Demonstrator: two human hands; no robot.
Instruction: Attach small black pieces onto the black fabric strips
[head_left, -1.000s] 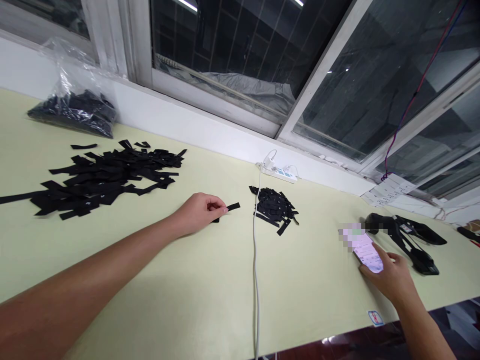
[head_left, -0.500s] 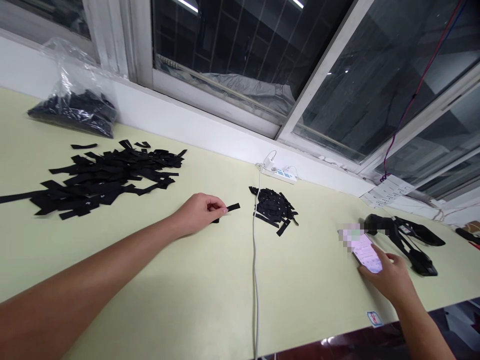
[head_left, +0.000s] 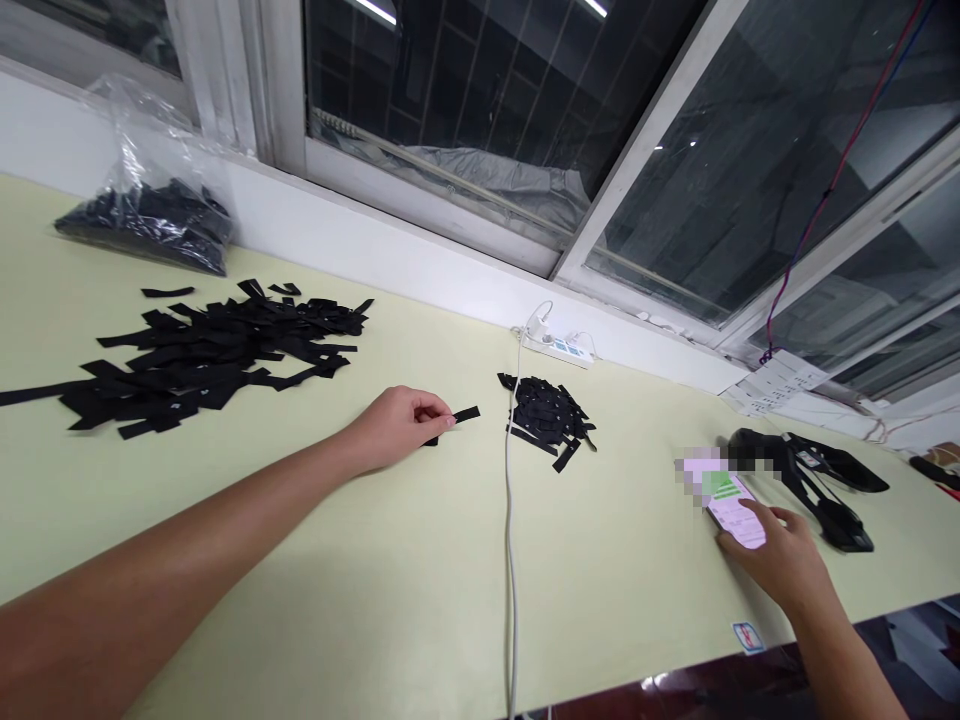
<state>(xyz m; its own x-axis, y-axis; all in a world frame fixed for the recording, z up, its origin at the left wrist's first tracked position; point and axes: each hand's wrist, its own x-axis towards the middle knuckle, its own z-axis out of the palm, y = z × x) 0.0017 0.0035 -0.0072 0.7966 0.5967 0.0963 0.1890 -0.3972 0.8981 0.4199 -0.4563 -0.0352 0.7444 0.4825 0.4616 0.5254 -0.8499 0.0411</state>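
My left hand (head_left: 401, 425) rests on the pale table, its thumb and fingers pinching a short black fabric strip (head_left: 467, 414). One end of the strip sticks out to the right; the part under the fingers is hidden. Left of this hand lies a large heap of black strips (head_left: 225, 350), and to its right a smaller heap (head_left: 551, 408). At the right, my right hand (head_left: 780, 550) grips a smartphone (head_left: 739, 518) by its lower end, the thumb over the lit screen. The phone's upper part is pixelated.
A clear plastic bag (head_left: 150, 215) of black pieces stands at the back left. A white cable (head_left: 511, 560) runs from a power strip (head_left: 559, 347) across the table beside the smaller heap. Black strapped gear (head_left: 825, 480) lies beyond the phone. Windows line the back.
The phone's screen content has changed, now showing a green patch, and the right thumb has shifted slightly on it. The left hand and its strip have stayed put.
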